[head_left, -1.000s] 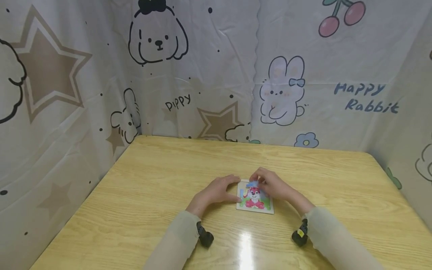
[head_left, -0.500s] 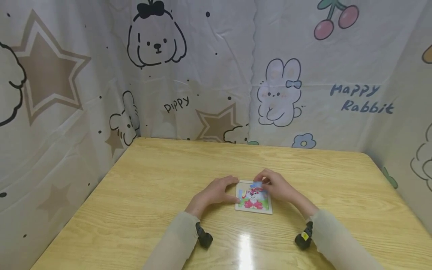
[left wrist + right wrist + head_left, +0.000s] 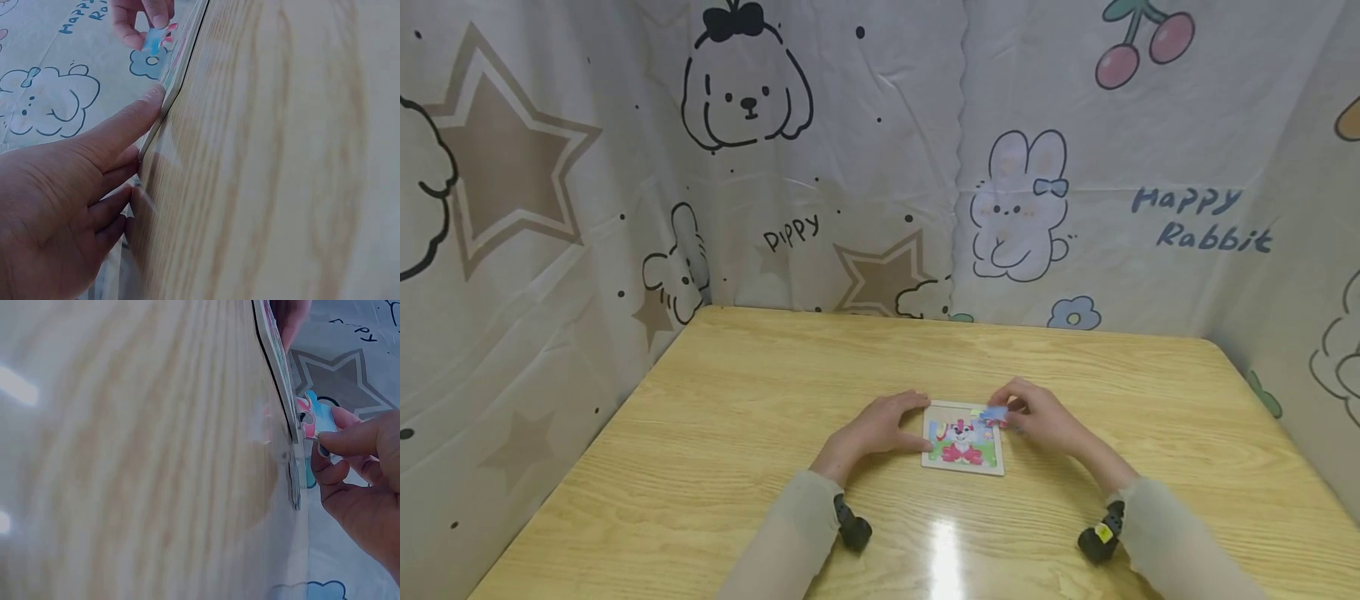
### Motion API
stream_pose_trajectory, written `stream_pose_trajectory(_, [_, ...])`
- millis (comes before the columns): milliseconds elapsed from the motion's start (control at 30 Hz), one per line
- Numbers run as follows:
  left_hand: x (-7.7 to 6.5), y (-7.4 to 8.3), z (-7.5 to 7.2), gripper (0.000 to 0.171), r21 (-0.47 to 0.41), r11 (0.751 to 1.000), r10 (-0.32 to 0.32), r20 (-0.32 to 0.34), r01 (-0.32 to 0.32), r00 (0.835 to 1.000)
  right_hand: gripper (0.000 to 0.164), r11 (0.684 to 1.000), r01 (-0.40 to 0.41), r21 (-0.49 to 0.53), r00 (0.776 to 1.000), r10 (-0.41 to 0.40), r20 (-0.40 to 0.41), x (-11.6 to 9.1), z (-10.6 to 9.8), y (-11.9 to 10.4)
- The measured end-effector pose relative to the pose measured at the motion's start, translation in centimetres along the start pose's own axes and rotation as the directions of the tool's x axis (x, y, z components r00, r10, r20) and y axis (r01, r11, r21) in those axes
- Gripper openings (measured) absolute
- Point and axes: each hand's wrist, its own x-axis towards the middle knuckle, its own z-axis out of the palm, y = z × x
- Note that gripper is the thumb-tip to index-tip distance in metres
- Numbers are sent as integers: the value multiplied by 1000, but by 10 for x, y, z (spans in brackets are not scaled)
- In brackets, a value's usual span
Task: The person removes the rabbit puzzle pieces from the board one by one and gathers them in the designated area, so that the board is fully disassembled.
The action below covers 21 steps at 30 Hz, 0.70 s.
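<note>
A square puzzle board with a pale rim and a red-and-white cartoon animal lies on the table in the head view. My left hand is at its left side, thumb on the left edge and fingertips by the upper-left corner. In the left wrist view that thumb touches the board's edge. My right hand pinches a blue-and-pink puzzle piece over the board's upper-right corner. The piece appears tilted between thumb and fingers in the right wrist view. A bare beige patch shows at the board's upper part.
The wood-grain table extends around the board. A cartoon-printed curtain hangs behind it and along both sides. In the right wrist view a thin flat item, seen edge-on, lies near the right hand; its kind is unclear.
My right hand has moved right with the puzzle piece, from the board's upper middle to its upper-right corner. More bare board shows there. My left hand keeps its place.
</note>
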Motion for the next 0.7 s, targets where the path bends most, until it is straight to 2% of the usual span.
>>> stream_pose_trajectory(233, [0, -1, 1, 72, -1, 1000, -3, 0, 3, 1000, 23, 999, -34, -23, 999, 33, -27, -9, -9, 12])
stream_pose_trajectory(700, [0, -2, 1, 73, 1, 1000, -5, -6, 5, 1000, 21, 997, -46, -57, 997, 42, -61, -28, -25, 24])
